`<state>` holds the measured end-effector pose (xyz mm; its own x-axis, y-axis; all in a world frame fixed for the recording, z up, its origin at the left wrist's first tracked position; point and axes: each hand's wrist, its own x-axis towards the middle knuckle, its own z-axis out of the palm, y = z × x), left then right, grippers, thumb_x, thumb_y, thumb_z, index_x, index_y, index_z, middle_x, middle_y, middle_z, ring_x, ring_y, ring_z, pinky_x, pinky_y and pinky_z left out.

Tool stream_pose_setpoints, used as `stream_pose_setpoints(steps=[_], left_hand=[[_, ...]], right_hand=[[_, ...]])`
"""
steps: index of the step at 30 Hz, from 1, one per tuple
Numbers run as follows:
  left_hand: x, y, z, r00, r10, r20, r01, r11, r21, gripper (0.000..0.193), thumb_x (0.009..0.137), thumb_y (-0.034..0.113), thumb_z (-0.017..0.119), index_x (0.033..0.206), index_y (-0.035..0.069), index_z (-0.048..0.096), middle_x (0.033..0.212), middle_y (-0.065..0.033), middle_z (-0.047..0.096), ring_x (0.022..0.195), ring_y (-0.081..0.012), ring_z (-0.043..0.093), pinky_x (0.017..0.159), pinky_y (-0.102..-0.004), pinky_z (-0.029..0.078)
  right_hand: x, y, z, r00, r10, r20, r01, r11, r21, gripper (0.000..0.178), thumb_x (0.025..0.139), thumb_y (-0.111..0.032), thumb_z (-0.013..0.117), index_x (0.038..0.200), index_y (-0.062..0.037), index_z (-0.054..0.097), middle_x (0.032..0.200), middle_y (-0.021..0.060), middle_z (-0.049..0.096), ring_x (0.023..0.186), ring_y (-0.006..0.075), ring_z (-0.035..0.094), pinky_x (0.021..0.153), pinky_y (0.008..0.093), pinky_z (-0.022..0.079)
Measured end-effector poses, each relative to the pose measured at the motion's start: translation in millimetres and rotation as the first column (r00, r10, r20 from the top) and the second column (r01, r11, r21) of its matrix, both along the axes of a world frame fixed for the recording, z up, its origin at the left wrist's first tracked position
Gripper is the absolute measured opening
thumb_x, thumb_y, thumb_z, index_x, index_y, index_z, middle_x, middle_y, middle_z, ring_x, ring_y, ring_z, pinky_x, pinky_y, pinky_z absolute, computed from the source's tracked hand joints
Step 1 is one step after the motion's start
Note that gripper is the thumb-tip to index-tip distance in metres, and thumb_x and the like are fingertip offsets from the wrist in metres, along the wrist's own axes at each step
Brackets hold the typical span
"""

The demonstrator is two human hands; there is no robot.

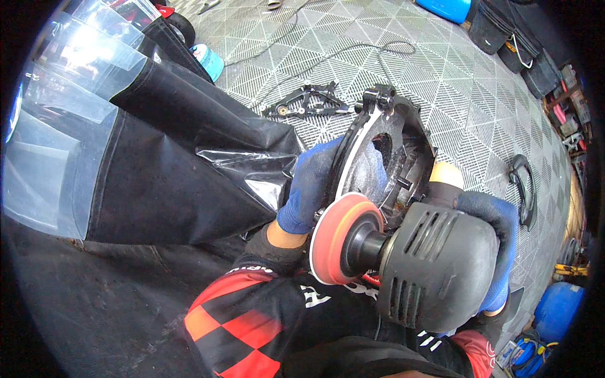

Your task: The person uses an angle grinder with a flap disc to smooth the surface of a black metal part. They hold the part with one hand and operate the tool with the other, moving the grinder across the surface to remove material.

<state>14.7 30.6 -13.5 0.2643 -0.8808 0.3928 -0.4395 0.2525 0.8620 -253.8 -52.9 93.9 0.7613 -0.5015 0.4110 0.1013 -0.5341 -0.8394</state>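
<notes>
My left hand (307, 189), in a blue work glove, holds up a black curved housing (419, 148) with a pale rim and an open middle. Some of its fingers show through that opening. In my other blue glove, my right hand (504, 230) grips a power polisher (441, 268) with a black vented body, whose far side hides most of the fingers. The polisher's round red-orange pad (329, 242) is level with the lower end of the housing's rim. Whether pad and rim touch, I cannot tell.
Black plastic covers with clear panels (183, 176) spread on the left. On the tiled floor lie a black bracket-like part (309, 102), a cable (372, 47) and a black curved piece (522, 189). A blue container (558, 309) and black bins (488, 28) stand along the right.
</notes>
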Motion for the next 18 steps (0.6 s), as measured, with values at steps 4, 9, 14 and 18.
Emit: stream_pose_setpoints(steps=[4,9,14,18], left_hand=[[-0.1,0.1,-0.7,1.000,-0.005,-0.008,0.005,1.000,0.001,0.042,0.083,0.011,0.068,0.124,0.002,0.064,0.096,-0.0163,0.072,0.084,-0.0277,0.071,0.075,-0.0353,0.055],[-0.9,-1.2,2.5,0.999,-0.020,-0.030,0.019,1.000,-0.010,0.043,0.083,0.010,0.069,0.125,0.002,0.063,0.097,-0.0153,0.072,0.085,-0.0260,0.071,0.075,-0.0342,0.055],[-0.3,-1.1,5.5,0.999,-0.020,-0.042,0.021,1.000,0.009,0.045,0.082,0.009,0.070,0.125,0.002,0.063,0.098,-0.0141,0.073,0.085,-0.0239,0.071,0.075,-0.0330,0.055],[-3.0,-1.3,-0.1,0.990,-0.025,-0.142,0.028,0.999,0.025,0.045,0.082,0.009,0.071,0.125,0.002,0.064,0.101,-0.0135,0.073,0.086,-0.0213,0.071,0.076,-0.0321,0.055]], right_hand=[[-1.4,0.3,2.3,1.000,-0.004,0.005,0.004,1.000,0.001,0.117,0.040,-0.039,0.101,0.134,0.0002,0.042,0.129,0.0177,0.054,0.115,0.0269,0.057,0.101,0.0417,0.044],[-1.9,3.6,5.1,1.000,-0.002,-0.003,0.002,1.000,-0.007,0.116,0.041,-0.037,0.101,0.134,0.0002,0.042,0.129,0.0181,0.054,0.116,0.0272,0.057,0.101,0.0421,0.044],[2.6,-1.9,4.5,0.999,-0.022,0.031,0.022,1.000,-0.003,0.116,0.041,-0.035,0.101,0.134,0.0002,0.042,0.129,0.0185,0.054,0.116,0.0275,0.057,0.102,0.0425,0.044],[5.7,-0.1,6.7,0.999,-0.024,0.038,0.024,1.000,-0.007,0.115,0.041,-0.034,0.101,0.134,0.0002,0.042,0.129,0.0188,0.055,0.117,0.0278,0.057,0.102,0.0429,0.044]])
